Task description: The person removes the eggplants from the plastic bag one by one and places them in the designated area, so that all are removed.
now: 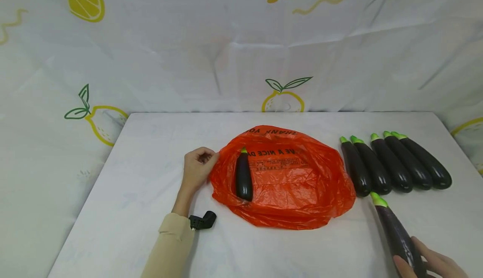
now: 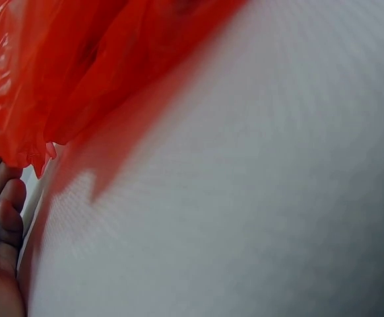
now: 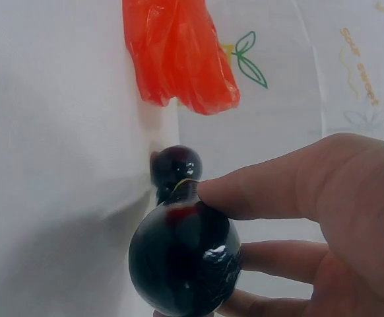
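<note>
An orange-red plastic bag (image 1: 286,185) lies spread open on the table, its printed inside showing. One dark eggplant (image 1: 244,177) with a green stem end rests inside the bag at its left. My left hand (image 1: 194,169) pinches the bag's left rim between thumb and fingers; the left wrist view shows curled fingers (image 2: 8,211) under the bag's edge. At the lower right, my right hand (image 1: 434,259) grips another eggplant (image 1: 396,227), its green end pointing toward the back. In the right wrist view, thumb and fingers hold this eggplant (image 3: 179,264) near its rounded end.
Several more eggplants (image 1: 392,160) lie side by side in a row right of the bag, green ends toward the back. A white cloth covers the table (image 1: 132,211). Behind it hangs a white curtain (image 1: 170,60) printed with lemons.
</note>
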### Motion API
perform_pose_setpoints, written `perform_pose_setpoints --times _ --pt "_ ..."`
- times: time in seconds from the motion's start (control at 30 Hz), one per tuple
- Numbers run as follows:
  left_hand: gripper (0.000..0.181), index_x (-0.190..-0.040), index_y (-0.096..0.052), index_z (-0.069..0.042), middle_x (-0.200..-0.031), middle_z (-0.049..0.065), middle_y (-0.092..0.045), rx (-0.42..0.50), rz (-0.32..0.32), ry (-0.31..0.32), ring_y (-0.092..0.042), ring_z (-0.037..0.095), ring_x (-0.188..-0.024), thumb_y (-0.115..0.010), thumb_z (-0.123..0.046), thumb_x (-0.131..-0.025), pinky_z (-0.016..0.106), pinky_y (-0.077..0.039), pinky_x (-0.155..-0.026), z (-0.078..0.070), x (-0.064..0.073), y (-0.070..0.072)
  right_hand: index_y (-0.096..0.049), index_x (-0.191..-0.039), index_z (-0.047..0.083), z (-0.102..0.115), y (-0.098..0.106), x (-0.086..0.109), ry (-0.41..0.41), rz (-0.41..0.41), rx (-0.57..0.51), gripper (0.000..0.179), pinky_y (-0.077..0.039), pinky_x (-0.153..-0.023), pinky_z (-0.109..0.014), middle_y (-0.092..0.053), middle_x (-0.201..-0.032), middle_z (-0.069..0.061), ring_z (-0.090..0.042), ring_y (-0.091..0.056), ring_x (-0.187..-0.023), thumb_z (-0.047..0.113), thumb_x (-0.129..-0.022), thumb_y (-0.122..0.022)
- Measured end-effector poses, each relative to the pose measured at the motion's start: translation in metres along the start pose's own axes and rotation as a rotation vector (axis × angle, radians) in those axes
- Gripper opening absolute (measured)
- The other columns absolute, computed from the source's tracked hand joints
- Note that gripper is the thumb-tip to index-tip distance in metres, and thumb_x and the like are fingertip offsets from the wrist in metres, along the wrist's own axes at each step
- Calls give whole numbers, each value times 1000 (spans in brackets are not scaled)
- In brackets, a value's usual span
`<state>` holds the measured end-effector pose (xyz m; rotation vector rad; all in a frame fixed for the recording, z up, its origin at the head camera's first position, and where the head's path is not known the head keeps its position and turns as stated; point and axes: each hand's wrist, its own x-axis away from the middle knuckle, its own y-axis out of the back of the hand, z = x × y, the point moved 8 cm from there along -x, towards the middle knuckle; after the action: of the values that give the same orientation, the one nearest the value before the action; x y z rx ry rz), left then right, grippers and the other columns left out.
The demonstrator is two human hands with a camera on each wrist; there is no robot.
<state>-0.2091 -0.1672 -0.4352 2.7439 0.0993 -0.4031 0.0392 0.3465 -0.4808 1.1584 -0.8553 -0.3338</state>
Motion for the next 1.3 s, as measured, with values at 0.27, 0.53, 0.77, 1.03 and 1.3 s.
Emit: perform_pose_setpoints --times 0.27,0.53,0.77,1.03,1.3 --pt "10 -81 -73 -2 -73 13 -66 0 6 -5 -51 9 -63 -73 -7 -89 19 -44 -60 -1 0 -1 -18 -158 -4 -7 -12 -13 3 63 5 107 -44 -99 -70 -28 -143 -39 -58 -38 -129 74 -93 -50" --pt "10 -82 -74 -1 -72 17 -66 7 2 -4 -49 10 -64 -73 -6 -90 19 -42 -61 -2 0 -2 -12 -158 -6 -11 -21 -30 11 154 57 111 -45 -100 -68 -26 -142 -39 -58 -38 -129 79 -93 -41" --pt "10 -82 -74 -2 -73 16 -66 11 -2 8 -50 11 -65 -73 -7 -90 19 -42 -62 -1 0 -2 -11 -158 -7 -6 -21 -31 10 174 41 113 -49 -97 -65 -26 -141 -39 -59 -38 -129 79 -92 -43" --pt "8 -82 -71 7 -73 24 -64 -13 -13 43 -47 9 -64 -70 2 -88 18 -41 -62 0 0 -3 -9 -159 -4 -3 -21 -31 5 163 53 119 -50 -96 -64 -25 -143 -38 -56 -38 -128 83 -88 -46" --pt "10 -81 -73 -1 -73 17 -65 -2 -12 46 -49 10 -65 -74 -7 -89 19 -42 -62 1 1 -1 -11 -160 -3 5 -14 -23 18 122 -3 114 -50 -95 -63 -23 -145 -38 -57 -38 -128 76 -90 -54"
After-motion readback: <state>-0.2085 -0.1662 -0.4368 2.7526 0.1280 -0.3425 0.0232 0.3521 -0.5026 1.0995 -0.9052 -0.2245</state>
